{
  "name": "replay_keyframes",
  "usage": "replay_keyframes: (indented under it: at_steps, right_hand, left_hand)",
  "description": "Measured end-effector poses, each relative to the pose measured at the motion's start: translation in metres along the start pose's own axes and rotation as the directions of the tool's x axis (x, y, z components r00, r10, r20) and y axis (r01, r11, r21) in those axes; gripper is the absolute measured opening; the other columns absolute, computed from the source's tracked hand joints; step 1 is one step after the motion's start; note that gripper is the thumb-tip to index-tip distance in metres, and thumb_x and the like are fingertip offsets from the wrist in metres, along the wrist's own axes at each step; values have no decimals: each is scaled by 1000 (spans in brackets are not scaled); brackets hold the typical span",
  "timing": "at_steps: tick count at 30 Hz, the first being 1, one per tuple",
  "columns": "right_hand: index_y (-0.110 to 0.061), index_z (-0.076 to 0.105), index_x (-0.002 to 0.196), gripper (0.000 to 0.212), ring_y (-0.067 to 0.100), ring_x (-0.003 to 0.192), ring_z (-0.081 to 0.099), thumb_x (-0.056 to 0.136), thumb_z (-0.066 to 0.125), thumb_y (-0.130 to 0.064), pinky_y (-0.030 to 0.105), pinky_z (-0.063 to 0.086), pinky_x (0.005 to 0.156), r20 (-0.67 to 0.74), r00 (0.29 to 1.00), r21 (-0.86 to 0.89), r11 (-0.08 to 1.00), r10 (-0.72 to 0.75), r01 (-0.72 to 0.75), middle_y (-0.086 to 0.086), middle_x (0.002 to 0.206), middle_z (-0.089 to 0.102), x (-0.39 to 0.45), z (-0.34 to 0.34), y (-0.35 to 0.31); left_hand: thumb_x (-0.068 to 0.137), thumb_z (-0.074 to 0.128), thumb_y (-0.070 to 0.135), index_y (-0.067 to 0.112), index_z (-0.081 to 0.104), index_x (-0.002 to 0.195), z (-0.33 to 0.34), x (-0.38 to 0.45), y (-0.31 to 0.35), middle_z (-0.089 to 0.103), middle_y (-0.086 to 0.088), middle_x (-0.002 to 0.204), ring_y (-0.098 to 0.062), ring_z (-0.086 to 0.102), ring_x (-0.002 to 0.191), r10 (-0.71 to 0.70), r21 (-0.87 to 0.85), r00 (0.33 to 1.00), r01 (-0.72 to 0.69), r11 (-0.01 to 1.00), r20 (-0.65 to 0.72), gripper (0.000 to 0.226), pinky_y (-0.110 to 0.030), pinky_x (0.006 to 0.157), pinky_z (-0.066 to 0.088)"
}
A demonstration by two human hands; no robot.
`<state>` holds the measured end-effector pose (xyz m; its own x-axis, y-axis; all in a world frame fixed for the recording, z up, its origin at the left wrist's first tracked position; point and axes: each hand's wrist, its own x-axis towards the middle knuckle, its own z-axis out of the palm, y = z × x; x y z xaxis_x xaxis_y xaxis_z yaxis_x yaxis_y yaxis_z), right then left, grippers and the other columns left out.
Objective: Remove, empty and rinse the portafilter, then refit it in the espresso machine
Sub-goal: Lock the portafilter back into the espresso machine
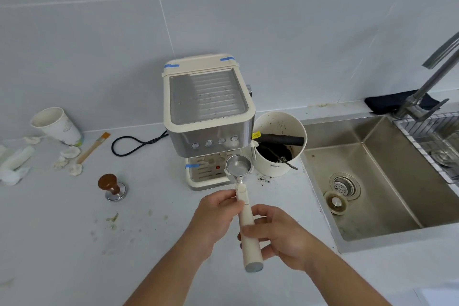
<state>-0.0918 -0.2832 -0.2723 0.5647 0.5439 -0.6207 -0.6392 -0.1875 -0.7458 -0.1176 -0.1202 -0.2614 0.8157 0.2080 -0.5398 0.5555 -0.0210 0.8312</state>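
Note:
The portafilter (239, 167) has a shiny metal basket that looks empty of grounds and a long cream handle. It is held level in front of the cream and steel espresso machine (210, 117), its basket just over the machine's drip tray. My left hand (216, 216) pinches the handle near the basket's neck. My right hand (280, 233) wraps the handle lower down. The machine's group head is hidden under its front panel.
A white knock box (279, 156) with dark grounds and a black bar stands right of the machine, loose grounds beside it. The steel sink (372, 181) with tap (427, 87) lies right. A tamper (113, 187), brush (93, 148), paper cup (58, 125) and tissues sit left.

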Motion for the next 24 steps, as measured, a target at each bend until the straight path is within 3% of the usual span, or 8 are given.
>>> replay_keyframes:
  at_steps: [3,6,10,13,17,19,22,24]
  right_hand:
    - [-5,61,113,43,29,84,70,73,76,-11,42,57,68,8,1000,-5,1000,10,-9,16,93,74,7,5,1]
    - [-6,61,107,40,31,85,68,70,76,-10,45,58,70,15,1000,15,1000,22,-23,17,99,72,15,7,1]
    - [-6,60,103,38,31,87,67,69,76,-9,45,59,69,16,999,31,999,39,-39,16,104,70,29,9,1]
    - [-6,59,106,33,31,87,70,77,75,-4,43,59,67,10,999,42,998,49,-49,18,108,68,41,10,2]
    - [-14,58,123,47,34,90,72,80,74,0,45,59,70,9,998,93,994,60,-60,18,114,68,57,11,2]
    - [-17,57,125,49,36,97,71,81,73,1,44,59,70,10,998,96,993,66,-66,18,118,67,64,12,0]
    - [-15,59,120,42,40,107,68,84,71,2,45,60,71,7,998,92,993,68,-68,18,119,66,71,16,-4]
    - [-15,60,118,39,38,102,70,85,71,2,44,60,70,6,998,90,994,63,-64,17,116,66,76,19,-6]
  left_hand:
    - [85,67,27,29,67,114,-25,-6,12,71,15,101,1,64,96,47,178,998,-54,982,42,30,-22,82,50]
    - [85,68,30,31,69,110,-51,-12,30,70,19,96,5,66,90,251,359,968,-235,903,1,25,-19,84,51]
    - [86,66,29,29,72,104,-79,-15,66,71,19,88,10,63,84,528,515,847,-423,745,-69,19,-2,74,43]
    - [88,65,25,26,73,99,-93,-9,90,70,20,84,9,60,84,703,618,705,-513,596,-93,14,-1,70,40]
    - [91,63,26,16,72,107,-101,13,118,67,13,97,16,53,88,822,713,568,-594,372,45,22,3,76,33]
    - [92,58,33,16,69,115,-101,29,131,66,10,111,9,54,101,811,732,567,-612,299,142,31,1,85,32]
    - [93,54,40,20,62,125,-99,52,145,63,5,129,-11,57,119,747,745,619,-613,263,245,39,-24,99,43]
    - [93,52,44,23,57,131,-99,67,151,57,3,138,-14,51,127,695,772,650,-597,216,308,44,-33,104,41]
